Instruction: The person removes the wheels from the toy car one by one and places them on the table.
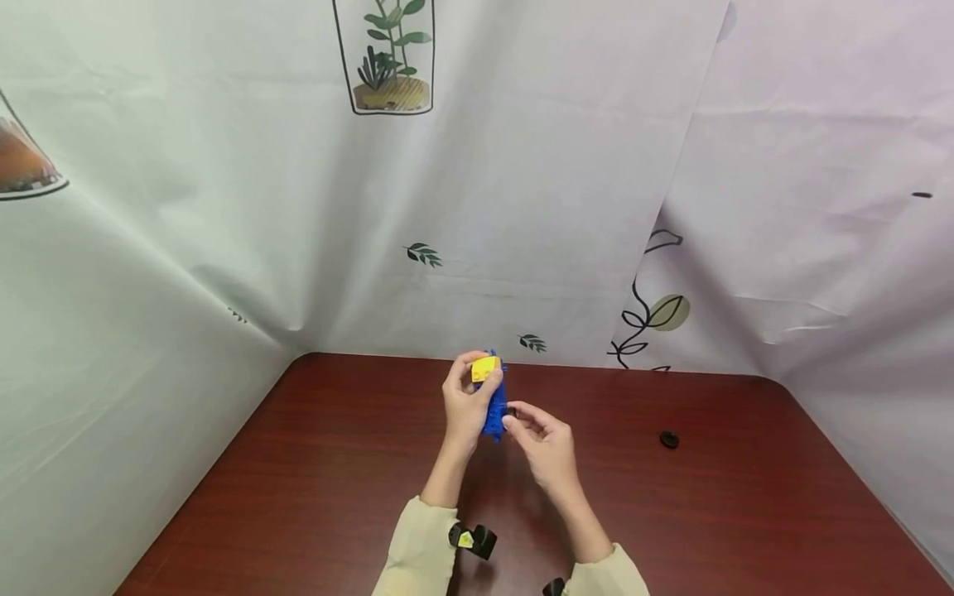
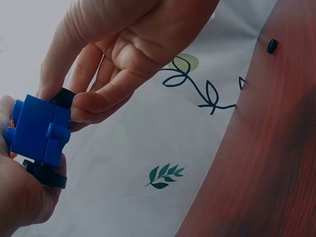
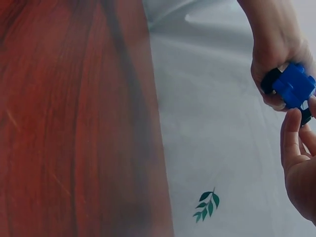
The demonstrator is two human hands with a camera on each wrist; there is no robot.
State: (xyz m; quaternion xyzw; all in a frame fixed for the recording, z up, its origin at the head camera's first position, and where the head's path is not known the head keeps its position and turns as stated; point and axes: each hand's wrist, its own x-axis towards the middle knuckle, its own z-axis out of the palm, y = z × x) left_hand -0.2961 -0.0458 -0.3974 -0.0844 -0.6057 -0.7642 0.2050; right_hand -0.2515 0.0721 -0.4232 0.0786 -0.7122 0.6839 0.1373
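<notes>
The toy (image 1: 495, 418), blue with a yellow block (image 1: 486, 369) at its far end, is held up over the surface (image 1: 350, 472), toward the far edge. The person's left hand (image 1: 464, 401) is clamped round it, thumb lying against the yellow block. The right hand (image 1: 547, 447) has thumb and fingertips closed on a black wheel (image 2: 63, 98) right at the toy's side; whether it is fitted there I can't tell. Opposite, a second wheel (image 2: 45, 174) sits on the toy, next to the left palm. A loose wheel (image 1: 669, 439) lies on the surface, well off to the right.

Both forearms come out of pale sleeves (image 1: 417, 542), and a black device (image 1: 473, 540) shows beside the left cuff. Beyond the surface hangs a white cloth (image 1: 522, 190), printed with a leaf sprig (image 1: 422, 254) and, higher up, a jar (image 1: 391, 103) holding leafy plants in a sandy bed. At the far left, another printed jar (image 1: 26, 165), cut off by the view, has something orange-brown in it.
</notes>
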